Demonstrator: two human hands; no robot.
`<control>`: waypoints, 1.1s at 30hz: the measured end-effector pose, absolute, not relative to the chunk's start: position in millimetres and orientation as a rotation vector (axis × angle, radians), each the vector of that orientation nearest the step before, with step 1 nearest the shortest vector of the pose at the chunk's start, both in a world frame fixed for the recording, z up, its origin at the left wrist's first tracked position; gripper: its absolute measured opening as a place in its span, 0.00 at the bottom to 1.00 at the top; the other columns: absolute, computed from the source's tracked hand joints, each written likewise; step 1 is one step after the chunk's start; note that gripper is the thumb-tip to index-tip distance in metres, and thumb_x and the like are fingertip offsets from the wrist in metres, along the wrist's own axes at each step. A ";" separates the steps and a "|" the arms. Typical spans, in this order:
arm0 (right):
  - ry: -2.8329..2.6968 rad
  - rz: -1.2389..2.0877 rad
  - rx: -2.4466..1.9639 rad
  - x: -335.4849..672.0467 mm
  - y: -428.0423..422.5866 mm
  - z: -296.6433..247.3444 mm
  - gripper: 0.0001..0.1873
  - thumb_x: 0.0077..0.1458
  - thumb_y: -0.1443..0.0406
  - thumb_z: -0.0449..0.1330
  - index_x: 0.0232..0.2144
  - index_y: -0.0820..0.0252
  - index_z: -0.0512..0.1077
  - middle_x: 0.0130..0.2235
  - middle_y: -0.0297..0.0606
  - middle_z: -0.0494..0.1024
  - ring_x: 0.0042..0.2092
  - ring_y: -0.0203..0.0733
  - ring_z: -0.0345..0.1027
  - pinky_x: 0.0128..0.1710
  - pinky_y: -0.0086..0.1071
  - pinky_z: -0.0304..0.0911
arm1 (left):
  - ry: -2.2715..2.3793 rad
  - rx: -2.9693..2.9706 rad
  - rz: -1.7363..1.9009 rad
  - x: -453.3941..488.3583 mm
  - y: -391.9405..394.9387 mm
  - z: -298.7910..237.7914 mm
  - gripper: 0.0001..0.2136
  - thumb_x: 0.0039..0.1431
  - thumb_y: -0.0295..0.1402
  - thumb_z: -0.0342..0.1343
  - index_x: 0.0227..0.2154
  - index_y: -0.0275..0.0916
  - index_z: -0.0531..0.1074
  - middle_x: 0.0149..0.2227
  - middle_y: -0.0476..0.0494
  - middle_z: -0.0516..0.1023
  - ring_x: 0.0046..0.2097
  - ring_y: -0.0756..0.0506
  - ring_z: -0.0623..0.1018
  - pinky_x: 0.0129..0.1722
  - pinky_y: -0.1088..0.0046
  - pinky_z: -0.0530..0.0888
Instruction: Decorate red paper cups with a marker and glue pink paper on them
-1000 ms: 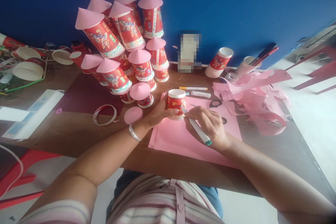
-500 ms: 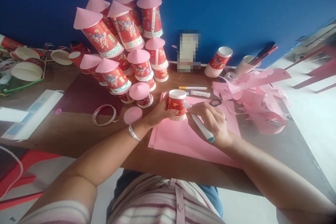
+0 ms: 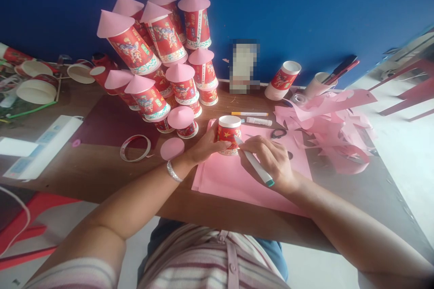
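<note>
My left hand (image 3: 210, 143) is closed around the left side of a red paper cup (image 3: 226, 141) with a yellow star and a white upper edge. The cup stands over a stack of pink paper (image 3: 233, 176). Between the fingers of my right hand (image 3: 269, 158) is a white marker (image 3: 255, 166) with a green end. Its tip points at the cup's red front; whether it touches cannot be made out. Behind the cup lie an orange-and-white marker (image 3: 250, 114) and a short white tube or cap (image 3: 258, 121). Black-handled scissors (image 3: 278, 133) rest on the paper, partly hidden.
Several stacked red cups with pink cone tops (image 3: 162, 31) lean at the left back. Pink paper scraps (image 3: 332, 122) heap at the right, before a pen cup (image 3: 320, 82). A white power strip (image 3: 44, 146) and a paper ring (image 3: 134, 148) lie left.
My right hand has shifted slightly left and down, bringing the marker tip lower on the front of the cup. My left hand keeps its hold.
</note>
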State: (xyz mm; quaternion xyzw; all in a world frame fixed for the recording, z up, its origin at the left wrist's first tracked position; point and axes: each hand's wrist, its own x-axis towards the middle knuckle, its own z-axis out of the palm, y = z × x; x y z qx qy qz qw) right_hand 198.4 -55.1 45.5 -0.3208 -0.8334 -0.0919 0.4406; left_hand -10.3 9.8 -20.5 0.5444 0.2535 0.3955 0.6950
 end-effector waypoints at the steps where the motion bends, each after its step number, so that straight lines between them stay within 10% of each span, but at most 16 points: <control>1: -2.070 -0.229 -0.797 197.9 -55.7 45.0 0.12 0.64 0.77 0.60 0.42 0.56 0.70 0.31 0.31 0.78 0.28 0.36 0.72 0.29 0.29 0.67 | 0.562 1.220 0.880 -10.2 9.8 -20.1 0.28 0.57 0.42 0.73 0.56 0.41 0.70 0.47 0.42 0.81 0.48 0.41 0.82 0.47 0.65 0.77; 33: -2.111 -0.231 -0.791 200.7 -55.1 50.5 0.09 0.66 0.75 0.61 0.44 0.57 0.71 0.34 0.35 0.80 0.30 0.37 0.74 0.29 0.29 0.69 | 0.592 1.233 0.873 -8.5 7.8 -14.6 0.31 0.55 0.45 0.75 0.57 0.41 0.68 0.49 0.41 0.81 0.49 0.41 0.82 0.47 0.65 0.76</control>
